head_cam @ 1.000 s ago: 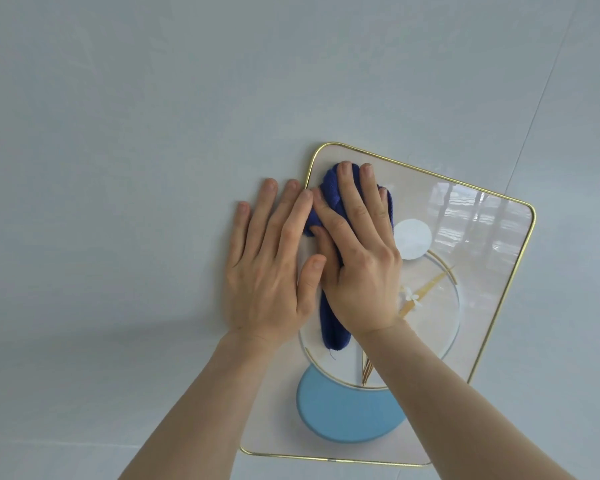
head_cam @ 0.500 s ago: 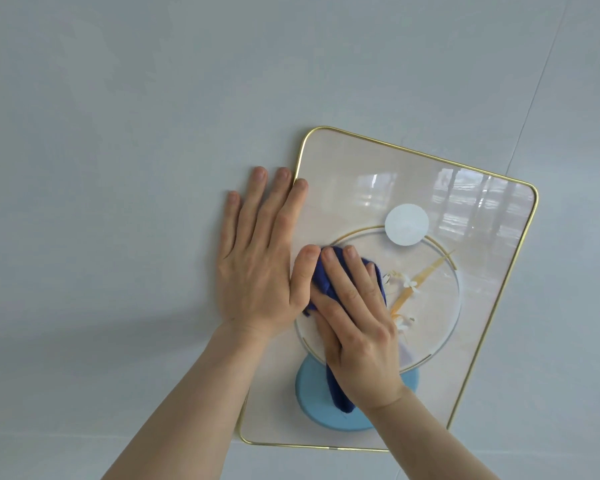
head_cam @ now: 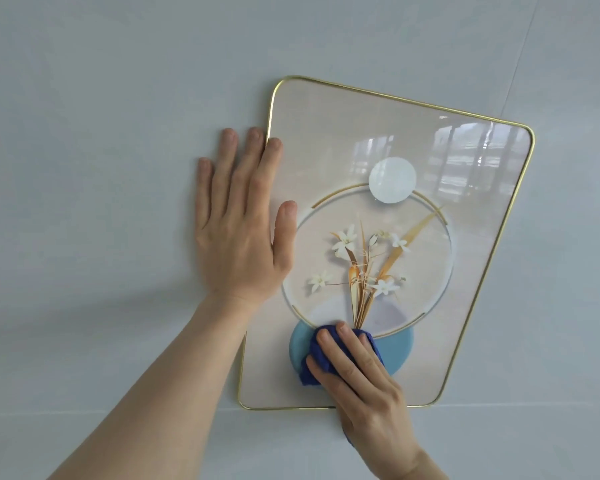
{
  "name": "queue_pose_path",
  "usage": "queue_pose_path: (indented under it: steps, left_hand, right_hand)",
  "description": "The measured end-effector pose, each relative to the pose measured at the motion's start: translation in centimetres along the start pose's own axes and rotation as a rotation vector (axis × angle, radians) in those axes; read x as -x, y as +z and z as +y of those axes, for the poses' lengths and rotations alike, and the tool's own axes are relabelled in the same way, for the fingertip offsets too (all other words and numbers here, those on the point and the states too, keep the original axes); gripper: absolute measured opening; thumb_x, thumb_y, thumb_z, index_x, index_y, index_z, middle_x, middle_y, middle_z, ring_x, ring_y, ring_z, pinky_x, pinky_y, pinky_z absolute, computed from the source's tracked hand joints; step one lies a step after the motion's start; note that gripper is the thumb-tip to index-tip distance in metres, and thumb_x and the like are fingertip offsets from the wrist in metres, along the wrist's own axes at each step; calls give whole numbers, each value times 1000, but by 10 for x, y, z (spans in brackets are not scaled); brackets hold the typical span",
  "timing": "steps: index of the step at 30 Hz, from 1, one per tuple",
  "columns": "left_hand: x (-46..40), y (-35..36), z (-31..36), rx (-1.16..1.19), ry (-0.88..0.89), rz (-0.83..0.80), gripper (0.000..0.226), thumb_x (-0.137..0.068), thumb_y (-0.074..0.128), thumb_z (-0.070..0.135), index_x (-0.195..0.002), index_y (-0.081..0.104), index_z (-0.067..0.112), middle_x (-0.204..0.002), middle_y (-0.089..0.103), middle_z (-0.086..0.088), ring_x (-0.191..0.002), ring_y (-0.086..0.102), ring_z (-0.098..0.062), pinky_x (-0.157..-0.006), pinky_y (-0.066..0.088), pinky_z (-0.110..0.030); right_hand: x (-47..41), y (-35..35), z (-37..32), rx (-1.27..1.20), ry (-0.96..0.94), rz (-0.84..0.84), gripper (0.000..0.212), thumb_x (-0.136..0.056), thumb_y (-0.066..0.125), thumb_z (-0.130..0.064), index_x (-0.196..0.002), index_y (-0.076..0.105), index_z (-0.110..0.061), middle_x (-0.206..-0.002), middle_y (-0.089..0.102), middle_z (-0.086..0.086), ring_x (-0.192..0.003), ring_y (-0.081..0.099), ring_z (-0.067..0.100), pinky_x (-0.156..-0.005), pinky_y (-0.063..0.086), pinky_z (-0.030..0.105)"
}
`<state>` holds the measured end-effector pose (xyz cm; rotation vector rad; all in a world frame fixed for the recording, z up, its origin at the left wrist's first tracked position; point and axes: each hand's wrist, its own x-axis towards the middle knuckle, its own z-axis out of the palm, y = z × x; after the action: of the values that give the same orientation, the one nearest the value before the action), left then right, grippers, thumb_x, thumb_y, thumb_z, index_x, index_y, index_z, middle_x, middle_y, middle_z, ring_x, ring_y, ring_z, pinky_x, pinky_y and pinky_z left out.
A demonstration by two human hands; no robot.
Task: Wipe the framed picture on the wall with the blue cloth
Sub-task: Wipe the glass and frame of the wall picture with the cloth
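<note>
A gold-edged framed picture [head_cam: 326, 133] of white flowers, a pale disc and a light-blue bowl hangs on the wall. My right hand [head_cam: 364, 379] presses a crumpled dark blue cloth [head_cam: 314, 358] flat against the glass low in the picture, over the blue bowl. Most of the cloth is hidden under my fingers. My left hand [head_cam: 239, 230] lies flat with fingers spread across the picture's left edge, partly on the wall, thumb on the glass.
The pale grey wall [head_cam: 101, 98] surrounds the picture. A thin seam runs along the wall under the frame's bottom edge, and another seam runs diagonally at the upper right. The glass reflects windows at the upper right.
My right hand has dragged the cloth down the glass from the top left corner to the lower part of the picture. My left hand has stayed at the left edge.
</note>
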<state>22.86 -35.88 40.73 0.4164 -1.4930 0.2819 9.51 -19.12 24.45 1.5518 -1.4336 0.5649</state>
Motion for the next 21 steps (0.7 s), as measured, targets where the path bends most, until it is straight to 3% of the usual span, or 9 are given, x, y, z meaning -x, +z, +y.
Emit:
queue_pose_path:
  steps: [6, 10, 12, 17, 21]
  left_hand:
    - [-1, 0, 0, -20, 4, 2, 59, -104, 31, 36, -156, 39, 10, -164, 40, -8, -157, 26, -30, -130, 17, -50]
    - [-1, -1, 0, -24, 0, -7, 60, -104, 28, 39, -156, 39, 9, -164, 40, -9, -157, 26, -32, -129, 16, -51]
    - [-2, -1, 1, -16, -6, -16, 60, -105, 28, 40, -155, 39, 10, -164, 40, -9, -157, 25, -32, -129, 16, -52]
    - [-3, -12, 2, 44, -32, -99, 59, -104, 36, 40, -156, 38, 10, -165, 36, -11, -158, 21, -32, -129, 14, -53]
    - [-11, -33, 7, 132, -83, -223, 59, -103, 39, 42, -156, 36, 15, -168, 32, -7, -160, 16, -26, -130, 13, -49]
  right_hand:
    - [17, 2, 1, -2, 8, -17, 49, -105, 39, 5, -140, 65, -19, -155, 55, 1, -152, 42, 26, -126, 36, 44]
    - [31, 0, 2, -4, 3, -55, 43, -103, 54, 3, -139, 66, -19, -155, 54, -4, -152, 42, 23, -124, 38, 42]
    - [32, -5, 0, -25, 20, -69, 42, -109, 41, -1, -132, 72, -17, -152, 58, -4, -150, 45, 23, -121, 43, 43]
    - [19, -23, -9, -34, 36, -114, 61, -110, 20, 0, -118, 79, -16, -143, 67, -1, -142, 55, 25, -108, 55, 43]
    - [13, -43, -14, -113, 111, -157, 52, -77, 53, 8, -111, 77, -22, -141, 69, -1, -139, 59, 23, -92, 63, 34]
